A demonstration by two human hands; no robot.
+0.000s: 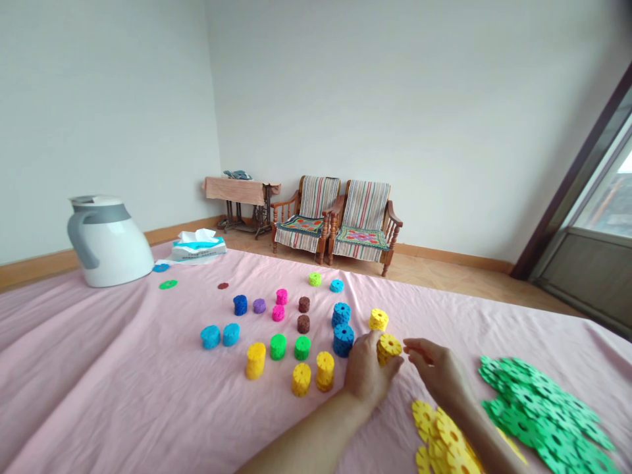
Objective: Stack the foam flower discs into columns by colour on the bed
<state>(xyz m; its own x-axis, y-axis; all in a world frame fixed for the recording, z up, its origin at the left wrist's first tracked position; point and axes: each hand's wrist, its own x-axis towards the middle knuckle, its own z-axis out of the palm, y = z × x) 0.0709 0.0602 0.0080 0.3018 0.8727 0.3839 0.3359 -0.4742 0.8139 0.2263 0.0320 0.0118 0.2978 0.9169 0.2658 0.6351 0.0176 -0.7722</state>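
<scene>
My left hand (pixel 368 370) is wrapped round a stack of yellow notched discs (pixel 389 347), thumb along its near side. Just right of that stack, my right hand (pixel 438 370) has its fingers bent and pressed together; whether anything is between them I cannot make out. Behind the held stack stands another yellow stack (pixel 378 320). Two blue stacks, the nearer one (pixel 343 340) and the farther one (pixel 340 314), stand left of my left hand. Beneath my right forearm spreads a pile of loose yellow discs (pixel 447 442).
Loose green discs (pixel 540 411) are heaped at the right on the pink cloth (pixel 162 395). Left of my hands stand several short stacks, among them green (pixel 278 347), brown (pixel 303 324) and yellow (pixel 255 361). A white jug (pixel 116 247) and a tissue box (pixel 199 246) sit at the far left.
</scene>
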